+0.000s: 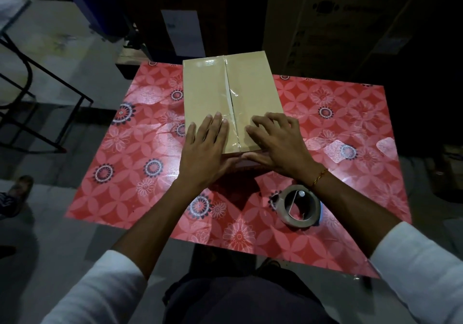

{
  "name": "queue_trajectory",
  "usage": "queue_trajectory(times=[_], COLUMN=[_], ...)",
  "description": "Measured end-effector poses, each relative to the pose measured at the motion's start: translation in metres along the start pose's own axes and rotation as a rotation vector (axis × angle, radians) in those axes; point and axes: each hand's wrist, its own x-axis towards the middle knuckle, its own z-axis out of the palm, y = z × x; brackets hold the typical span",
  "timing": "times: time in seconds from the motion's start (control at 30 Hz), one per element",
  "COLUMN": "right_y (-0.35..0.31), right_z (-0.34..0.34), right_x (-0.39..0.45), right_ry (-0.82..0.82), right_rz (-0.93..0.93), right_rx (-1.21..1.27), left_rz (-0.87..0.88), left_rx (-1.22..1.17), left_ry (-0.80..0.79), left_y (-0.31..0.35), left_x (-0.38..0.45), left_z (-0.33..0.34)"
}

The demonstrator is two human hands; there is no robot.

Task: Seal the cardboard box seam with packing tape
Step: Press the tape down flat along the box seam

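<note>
A tan cardboard box (205, 90) lies on a red flowered table (140, 163), its two top flaps meeting at a centre seam (229, 90). Clear shiny tape (236, 133) runs along the near part of the seam. My left hand (205, 148) rests flat on the left flap with fingers spread, thumb down over the near edge. My right hand (278, 143) presses on the right flap, fingers bent, thumb along the box's near edge. A roll of brown packing tape (298, 207) lies flat on the table under my right wrist, held by neither hand.
A black metal frame (37, 98) stands on the floor to the left. Large dark cartons (338, 23) rise behind the table. Another person's foot (21, 188) shows at the left edge. The table's near edge is just in front of my body.
</note>
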Motion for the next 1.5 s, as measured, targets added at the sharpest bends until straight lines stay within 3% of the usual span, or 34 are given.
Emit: queue_trajectory(times=[0.4, 0.77, 1.1, 1.27, 1.5], right_y=[-0.038, 0.004, -0.010, -0.003, -0.023], right_z=[0.007, 0.006, 0.010, 0.008, 0.006], right_x=[0.026, 0.007, 0.010, 0.007, 0.012], right_ry=[0.034, 0.030, 0.056, -0.098, -0.063], right_rz=[0.171, -0.045, 0.005, -0.055, 0.067], right_rx=[-0.061, 0.012, -0.092, -0.177, -0.076], left_rz=[0.126, 0.096, 0.135, 0.135, 0.119], left_rx=[0.056, -0.067, 0.078, 0.126, 0.107], left_ry=[-0.092, -0.002, 0.060, -0.013, -0.016], left_y=[-0.026, -0.024, -0.025, -0.027, -0.026], left_x=[0.013, 0.012, 0.012, 0.011, 0.012], left_z=[-0.004, -0.001, 0.007, 0.007, 0.007])
